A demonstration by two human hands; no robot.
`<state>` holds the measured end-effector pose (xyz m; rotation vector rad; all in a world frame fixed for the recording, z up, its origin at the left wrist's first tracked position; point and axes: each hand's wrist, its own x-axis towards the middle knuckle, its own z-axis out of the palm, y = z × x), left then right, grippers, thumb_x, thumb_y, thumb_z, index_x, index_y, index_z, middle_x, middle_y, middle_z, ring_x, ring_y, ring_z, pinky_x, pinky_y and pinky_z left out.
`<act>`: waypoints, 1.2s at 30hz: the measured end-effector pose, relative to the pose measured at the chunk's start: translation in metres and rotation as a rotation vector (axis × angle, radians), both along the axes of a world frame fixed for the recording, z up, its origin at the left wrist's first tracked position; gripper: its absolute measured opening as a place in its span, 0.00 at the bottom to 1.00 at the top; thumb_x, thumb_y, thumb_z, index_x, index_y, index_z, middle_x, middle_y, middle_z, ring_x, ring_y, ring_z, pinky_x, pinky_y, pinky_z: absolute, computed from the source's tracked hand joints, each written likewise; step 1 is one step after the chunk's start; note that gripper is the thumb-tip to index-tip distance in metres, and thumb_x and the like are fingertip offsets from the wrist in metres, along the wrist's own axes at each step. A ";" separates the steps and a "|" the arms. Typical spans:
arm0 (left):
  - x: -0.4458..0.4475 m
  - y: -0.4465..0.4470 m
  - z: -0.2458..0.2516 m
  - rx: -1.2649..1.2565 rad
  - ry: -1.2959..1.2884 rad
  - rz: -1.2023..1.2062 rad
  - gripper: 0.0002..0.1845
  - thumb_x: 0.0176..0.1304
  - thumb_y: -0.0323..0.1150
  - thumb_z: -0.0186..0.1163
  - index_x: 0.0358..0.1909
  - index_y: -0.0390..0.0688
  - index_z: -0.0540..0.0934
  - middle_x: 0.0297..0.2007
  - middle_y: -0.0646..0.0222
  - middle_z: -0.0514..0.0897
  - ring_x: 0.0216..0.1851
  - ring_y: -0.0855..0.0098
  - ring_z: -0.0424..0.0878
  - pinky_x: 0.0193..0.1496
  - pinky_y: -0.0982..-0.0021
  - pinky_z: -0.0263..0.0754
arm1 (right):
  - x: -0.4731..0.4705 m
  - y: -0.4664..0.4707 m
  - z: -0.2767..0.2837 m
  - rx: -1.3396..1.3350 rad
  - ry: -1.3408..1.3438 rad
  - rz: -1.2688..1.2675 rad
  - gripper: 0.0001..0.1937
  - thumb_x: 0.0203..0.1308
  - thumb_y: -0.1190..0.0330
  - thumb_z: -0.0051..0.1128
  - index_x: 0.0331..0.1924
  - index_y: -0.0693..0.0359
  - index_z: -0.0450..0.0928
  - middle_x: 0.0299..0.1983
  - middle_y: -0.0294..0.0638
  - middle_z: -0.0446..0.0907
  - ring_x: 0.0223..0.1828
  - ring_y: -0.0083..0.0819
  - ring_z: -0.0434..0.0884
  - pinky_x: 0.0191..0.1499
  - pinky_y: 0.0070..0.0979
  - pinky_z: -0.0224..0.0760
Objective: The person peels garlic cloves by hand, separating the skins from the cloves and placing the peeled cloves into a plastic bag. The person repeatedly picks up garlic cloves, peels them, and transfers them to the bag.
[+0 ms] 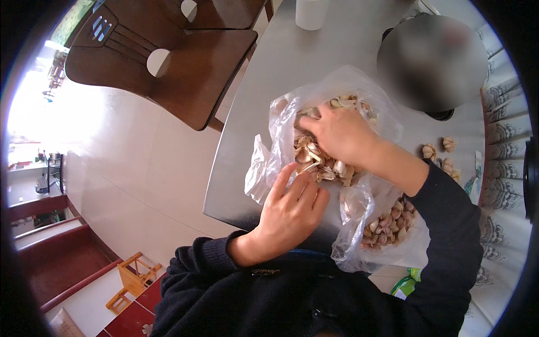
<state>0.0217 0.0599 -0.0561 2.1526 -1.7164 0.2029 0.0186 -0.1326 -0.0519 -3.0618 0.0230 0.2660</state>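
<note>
My right hand (343,130) reaches into an open clear plastic bag (282,126) that holds garlic skins and pieces; its fingertips are hidden in the contents. My left hand (294,206) lies at the bag's near edge, its fingertips by the dry garlic husks (309,151); whether they grip anything cannot be told. Close to my body, a second plastic bag (353,240) holds many garlic cloves (389,225). Several whole garlic bulbs (429,151) lie on the table to the right, beyond my right forearm.
The grey table (261,109) has a white cup (311,14) at its far side and a large round object (431,63), blurred, at the far right. Brown wooden chairs (202,76) stand along the left edge. A patterned curtain (505,168) hangs on the right.
</note>
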 end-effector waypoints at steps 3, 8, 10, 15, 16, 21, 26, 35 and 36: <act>0.002 0.000 -0.002 -0.007 0.029 0.006 0.08 0.47 0.30 0.59 0.32 0.44 0.78 0.36 0.72 0.81 0.48 0.71 0.79 0.65 0.56 0.63 | -0.005 -0.026 0.011 0.190 0.093 -0.070 0.15 0.53 0.70 0.57 0.47 0.54 0.76 0.43 0.54 0.79 0.42 0.46 0.83 0.45 0.39 0.77; 0.003 -0.003 -0.005 -0.064 0.076 0.005 0.08 0.47 0.30 0.60 0.32 0.44 0.79 0.36 0.72 0.81 0.48 0.71 0.79 0.66 0.54 0.62 | -0.036 -0.058 0.020 0.844 0.057 -0.407 0.22 0.48 0.65 0.64 0.47 0.66 0.72 0.35 0.42 0.79 0.40 0.29 0.80 0.45 0.26 0.74; 0.003 -0.004 -0.005 -0.090 0.083 0.008 0.08 0.47 0.30 0.61 0.32 0.44 0.80 0.36 0.72 0.82 0.48 0.71 0.80 0.66 0.53 0.62 | -0.049 -0.066 0.023 1.072 0.079 -0.505 0.22 0.49 0.66 0.64 0.48 0.65 0.71 0.37 0.39 0.78 0.41 0.25 0.79 0.46 0.22 0.73; 0.006 -0.006 -0.004 -0.097 0.110 0.005 0.07 0.47 0.29 0.62 0.31 0.45 0.80 0.36 0.73 0.82 0.48 0.72 0.80 0.66 0.52 0.62 | -0.070 -0.066 0.026 1.399 0.032 -0.490 0.19 0.50 0.69 0.65 0.43 0.61 0.67 0.44 0.37 0.74 0.44 0.22 0.77 0.47 0.20 0.74; 0.006 -0.006 -0.003 -0.096 0.115 0.005 0.08 0.47 0.29 0.62 0.31 0.45 0.80 0.36 0.73 0.82 0.47 0.72 0.80 0.66 0.52 0.62 | -0.070 -0.064 0.026 1.393 0.027 -0.488 0.20 0.50 0.69 0.65 0.44 0.61 0.67 0.44 0.37 0.74 0.44 0.22 0.77 0.46 0.20 0.74; 0.007 -0.005 -0.003 -0.097 0.120 0.007 0.08 0.47 0.29 0.62 0.32 0.44 0.80 0.36 0.73 0.82 0.47 0.71 0.80 0.66 0.52 0.61 | -0.064 -0.062 0.031 1.348 0.065 -0.595 0.22 0.52 0.67 0.67 0.48 0.62 0.67 0.44 0.38 0.74 0.42 0.22 0.77 0.44 0.19 0.75; 0.014 -0.005 -0.003 -0.097 0.120 0.013 0.10 0.48 0.30 0.64 0.34 0.43 0.81 0.36 0.71 0.82 0.47 0.67 0.80 0.67 0.52 0.60 | -0.047 -0.057 0.027 1.467 -0.171 -0.552 0.25 0.54 0.70 0.67 0.53 0.67 0.67 0.45 0.39 0.75 0.42 0.22 0.78 0.44 0.18 0.75; 0.013 -0.005 0.001 -0.098 0.235 0.022 0.24 0.43 0.42 0.69 0.42 0.42 0.81 0.40 0.69 0.82 0.50 0.67 0.78 0.66 0.53 0.61 | -0.057 -0.053 0.028 1.341 -0.085 -0.449 0.23 0.52 0.72 0.65 0.53 0.64 0.69 0.44 0.37 0.76 0.41 0.20 0.77 0.44 0.20 0.72; 0.012 -0.007 0.001 -0.088 0.217 0.009 0.24 0.43 0.42 0.70 0.42 0.42 0.81 0.40 0.69 0.82 0.50 0.67 0.78 0.65 0.53 0.61 | -0.058 -0.051 0.028 1.230 -0.067 -0.508 0.23 0.52 0.71 0.64 0.53 0.62 0.69 0.43 0.36 0.76 0.40 0.19 0.77 0.42 0.18 0.72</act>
